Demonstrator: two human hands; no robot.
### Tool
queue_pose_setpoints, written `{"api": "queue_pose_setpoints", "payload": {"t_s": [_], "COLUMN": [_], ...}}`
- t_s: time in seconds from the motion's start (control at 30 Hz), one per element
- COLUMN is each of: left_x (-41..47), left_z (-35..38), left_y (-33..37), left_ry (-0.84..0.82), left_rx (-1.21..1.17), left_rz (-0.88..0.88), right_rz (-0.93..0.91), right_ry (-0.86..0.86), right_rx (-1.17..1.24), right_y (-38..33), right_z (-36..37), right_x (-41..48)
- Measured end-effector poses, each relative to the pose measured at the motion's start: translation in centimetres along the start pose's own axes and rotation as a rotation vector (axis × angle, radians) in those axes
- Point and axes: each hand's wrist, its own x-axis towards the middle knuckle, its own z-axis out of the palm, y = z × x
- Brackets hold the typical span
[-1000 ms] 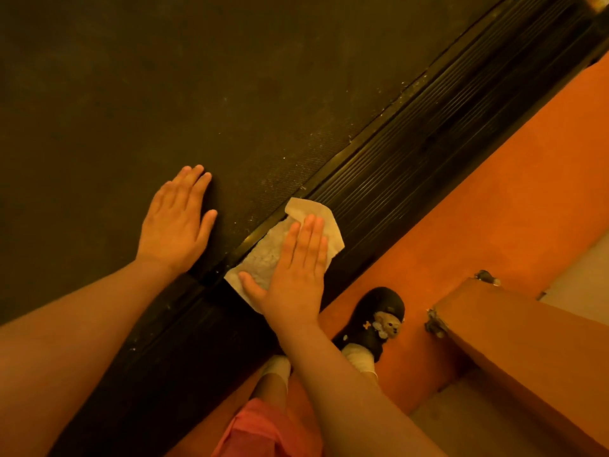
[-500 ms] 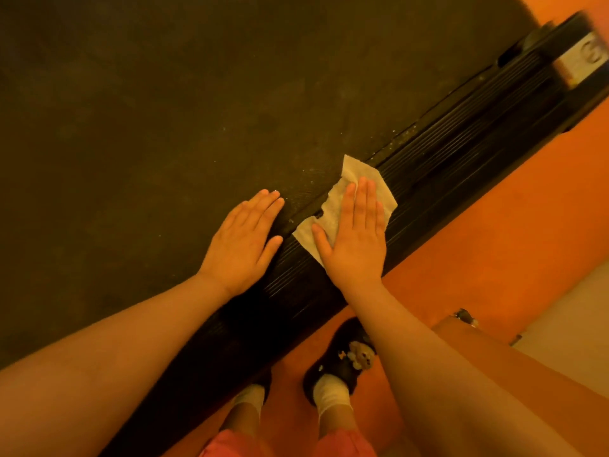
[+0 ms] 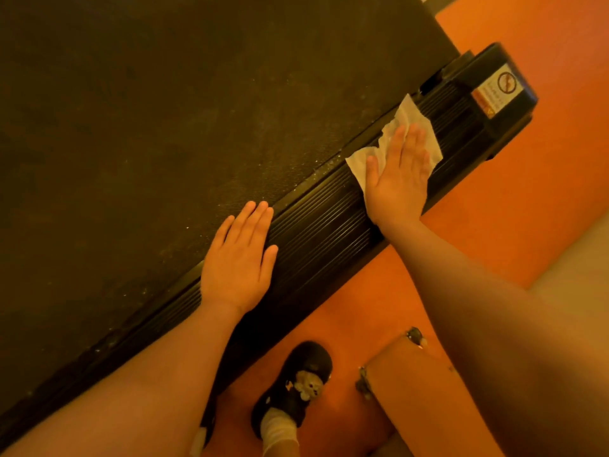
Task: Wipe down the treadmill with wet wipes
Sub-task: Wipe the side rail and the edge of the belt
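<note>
The right hand (image 3: 398,183) is flat, fingers (image 3: 416,140) straight, pressing the wet wipe (image 3: 407,115) onto the side rail (image 3: 316,222) near the treadmill (image 3: 164,127) end. The left hand (image 3: 237,258) rests open across the rail, likely bracing the lean.

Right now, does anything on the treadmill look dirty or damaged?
Pale specks litter the belt along the ribbed side rail; the right hand presses the wet wipe on the rail. No damage shows.

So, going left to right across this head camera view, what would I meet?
Treadmill belt → left hand → black shoe → right hand flat on the wet wipe → warning sticker.
</note>
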Motion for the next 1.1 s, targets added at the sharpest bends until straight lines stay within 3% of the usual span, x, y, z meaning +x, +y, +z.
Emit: {"api": "queue_pose_setpoints", "payload": {"t_s": [0.37, 0.5, 0.57, 0.63, 0.8, 0.93, 1.1], "left_x": [0.1, 0.0, 0.0, 0.0, 0.0, -0.1, -0.1], "left_z": [-0.3, -0.3, -0.2, -0.2, -0.2, 0.0, 0.0], "left_y": [0.0, 0.1, 0.1, 0.0, 0.0, 0.0, 0.0], "left_ry": [-0.037, -0.030, -0.028, -0.023, -0.017, -0.014, 0.004], "left_rx": [0.033, 0.047, 0.046, 0.040, 0.039, 0.051, 0.024], "left_rz": [-0.026, -0.029, -0.028, -0.027, -0.026, -0.023, -0.013], "right_rz": [0.118, 0.387, 0.559, 0.608, 0.491, 0.282, -0.100], "right_ry": [-0.035, 0.037, 0.083, 0.124, 0.037, -0.040, -0.052], "right_rx": [0.051, 0.193, 0.336, 0.383, 0.433, 0.276, 0.091], "right_y": [7.8, 8.8, 6.9, 4.0, -3.8, -8.1, -6.2], "right_z": [-2.5, -2.0, -1.2, -0.1, 2.1, 2.8, 2.8], "right_x": [8.8, 7.2, 4.8, 1.2, -10.6, -18.1, -13.8]}}
